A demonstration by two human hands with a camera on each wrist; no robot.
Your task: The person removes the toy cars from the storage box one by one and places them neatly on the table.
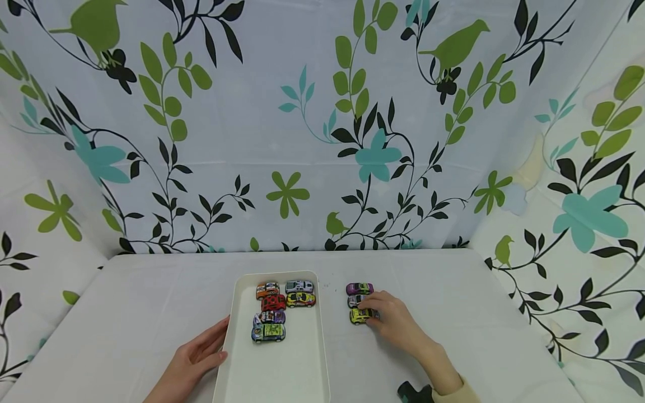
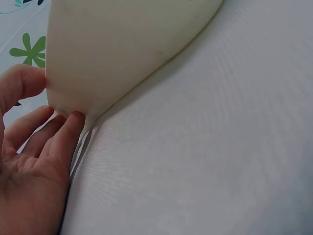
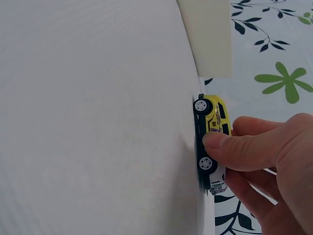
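Observation:
My left hand (image 1: pixel 194 358) rests against the left side of a white tray (image 1: pixel 274 375); in the left wrist view its fingertips touch the tray's wall (image 2: pixel 132 49). Several small toy cars sit inside the tray toward its far end, among them a red car (image 1: pixel 273 303) and a green car (image 1: pixel 268 333). Right of the tray, my right hand (image 1: pixel 398 324) pinches a yellow toy car (image 3: pixel 213 115) between thumb and fingers, close over the table. Just beyond that car stand a silver car (image 1: pixel 355 301), partly hidden by my fingers, and a purple car (image 1: pixel 360 288).
A white cloth covers the table (image 1: pixel 453 302). Behind it hangs a curtain (image 1: pixel 242 129) printed with leaves and birds. A dark strap-like object (image 1: pixel 415 393) lies by my right wrist.

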